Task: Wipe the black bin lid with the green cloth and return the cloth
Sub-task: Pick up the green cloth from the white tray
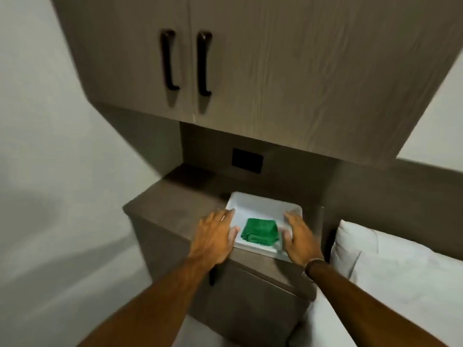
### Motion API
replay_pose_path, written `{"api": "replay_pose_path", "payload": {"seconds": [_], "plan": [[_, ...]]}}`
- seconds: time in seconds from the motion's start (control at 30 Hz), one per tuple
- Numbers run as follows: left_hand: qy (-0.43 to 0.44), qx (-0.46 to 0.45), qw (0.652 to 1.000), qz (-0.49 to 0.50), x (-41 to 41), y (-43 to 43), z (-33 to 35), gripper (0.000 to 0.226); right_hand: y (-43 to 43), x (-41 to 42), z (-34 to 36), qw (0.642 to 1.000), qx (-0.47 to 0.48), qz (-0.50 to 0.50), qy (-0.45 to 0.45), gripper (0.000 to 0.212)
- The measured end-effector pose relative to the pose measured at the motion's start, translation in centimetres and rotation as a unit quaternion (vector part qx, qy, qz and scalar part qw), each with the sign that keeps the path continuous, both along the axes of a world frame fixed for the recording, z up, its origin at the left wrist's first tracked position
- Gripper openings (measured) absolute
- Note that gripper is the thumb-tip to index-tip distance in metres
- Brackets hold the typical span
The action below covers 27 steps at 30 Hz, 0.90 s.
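The folded green cloth (259, 232) is flanked by spread, empty hands: left hand (215, 240) at nine o'clock, right hand (299, 240) at three. Both are judged equally near.

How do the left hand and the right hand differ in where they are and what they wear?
The left hand lies at the white tray's left edge, mostly over the brown countertop; the right hand lies at its right edge. The right wrist wears a bracelet; the left wrist is bare. Both are open, palms down, flanking the green cloth without gripping it.
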<state>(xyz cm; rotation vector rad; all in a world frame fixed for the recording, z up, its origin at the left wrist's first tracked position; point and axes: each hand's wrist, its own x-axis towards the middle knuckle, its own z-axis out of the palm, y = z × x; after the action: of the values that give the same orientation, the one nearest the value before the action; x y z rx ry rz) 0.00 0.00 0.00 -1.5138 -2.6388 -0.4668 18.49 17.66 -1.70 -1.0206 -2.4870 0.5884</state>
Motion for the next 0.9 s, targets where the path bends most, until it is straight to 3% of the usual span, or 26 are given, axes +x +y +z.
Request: {"api": "replay_pose_path", "payload": {"seconds": [0.1,0.2,0.4,0.53,0.63,0.7,0.77,0.83,0.87,0.9], "plan": [[-0.091,-0.04,0.995,0.001,0.0,6.5,-2.7,0.052,4.2,-1.9,-2.4,0.995,-0.093,-0.04,-0.027,0.041],[-0.145,-0.114,0.981,0.063,-0.8,12.6,-4.9,0.047,7.9,-5.2,-4.0,0.985,-0.144,-0.039,-0.09,0.047],[-0.25,-0.203,0.93,0.18,-2.4,18.2,-8.6,0.06,11.7,-10.4,-7.8,0.956,-0.139,0.052,-0.251,0.07],[-0.357,-0.135,0.905,0.189,-4.4,18.9,-8.7,0.065,13.4,-10.5,-7.7,0.969,-0.13,0.065,-0.197,0.071],[-0.48,0.008,0.867,0.131,-4.5,17.1,-5.8,0.051,13.2,-9.0,-4.3,0.982,-0.146,0.077,-0.093,0.057],[-0.521,0.107,0.843,0.085,-3.7,13.9,-2.9,0.038,11.5,-7.0,-0.7,0.974,-0.208,0.088,-0.002,0.04],[-0.582,0.149,0.799,0.024,-1.4,9.5,0.0,0.031,8.7,-3.4,2.7,0.947,-0.283,0.128,0.078,0.029],[-0.651,0.16,0.742,-0.007,2.2,3.2,1.6,0.033,3.7,0.6,3.8,0.898,-0.379,0.175,0.14,0.045],[-0.673,0.152,0.724,-0.004,4.0,-0.2,1.2,0.032,0.1,2.3,3.6,0.858,-0.46,0.186,0.134,0.058],[-0.695,0.155,0.702,0.005,6.3,-3.8,0.5,0.028,-3.2,3.9,2.0,0.753,-0.601,0.216,0.156,0.065]]}}
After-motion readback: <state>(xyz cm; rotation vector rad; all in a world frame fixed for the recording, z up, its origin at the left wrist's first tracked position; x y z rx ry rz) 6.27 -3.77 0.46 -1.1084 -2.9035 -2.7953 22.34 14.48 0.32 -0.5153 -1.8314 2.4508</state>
